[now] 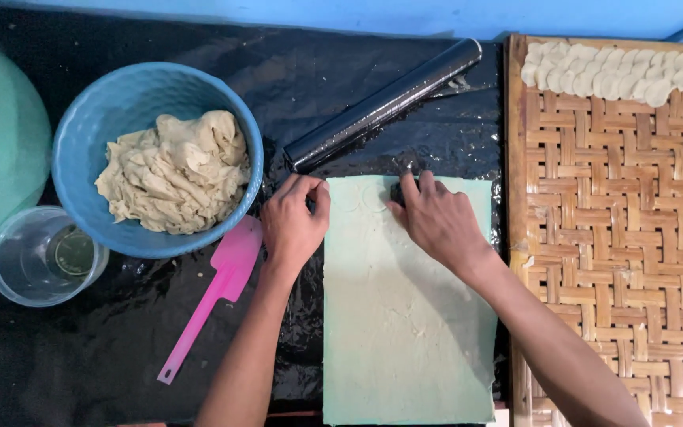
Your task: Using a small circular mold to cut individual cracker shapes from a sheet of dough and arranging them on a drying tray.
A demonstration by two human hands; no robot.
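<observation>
Right hand (435,217) is gripping a small dark cutter (398,192), pressing into dough sheet (405,316) at twelve o'clock; left hand (294,221), curled, is steadying the edge. Advisable: pressing squarely, spacing cuts closely.

Dough sheet (405,316) lies between bowl (104,103) at left and woven tray (618,237) at right; rolling pin (381,103) behind.

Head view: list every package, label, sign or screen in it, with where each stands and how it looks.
None in view: no package, label, sign or screen.
Nearest to a container: blue bowl of dough, upper left, round.
Clear plastic cup, left edge, round, see-through.
Both hands, left hand and right hand, rest on the pale rolled dough sheet.
</observation>
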